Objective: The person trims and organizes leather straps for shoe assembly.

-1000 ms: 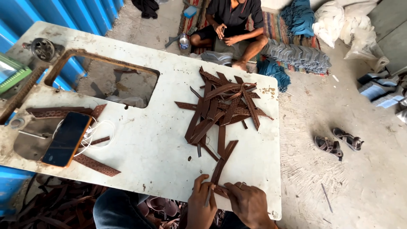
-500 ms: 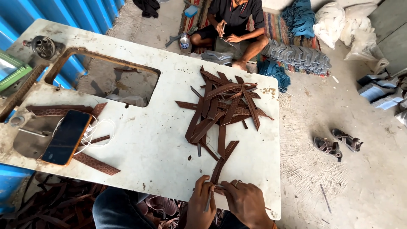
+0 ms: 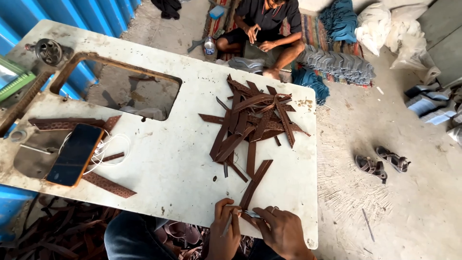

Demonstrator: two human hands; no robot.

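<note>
At the near edge of the white table (image 3: 173,163), both my hands pinch the near end of a long brown leather strip (image 3: 255,183). My left hand (image 3: 224,233) grips that end and also seems to hold a thin dark tool. My right hand (image 3: 280,230), a ring on one finger, holds the strip's end from the right. The strip runs away from me toward a heap of several brown leather strips (image 3: 252,120) in the table's middle right.
A phone (image 3: 74,154) with a white cable lies at the table's left, with loose strips (image 3: 108,184) beside it. A rectangular hole (image 3: 127,91) opens in the tabletop. Another person (image 3: 262,31) sits on the floor beyond. Sandals (image 3: 381,163) lie on the right.
My hands have stayed at the near end of the strip, with only small finger shifts. The view has shifted slightly.
</note>
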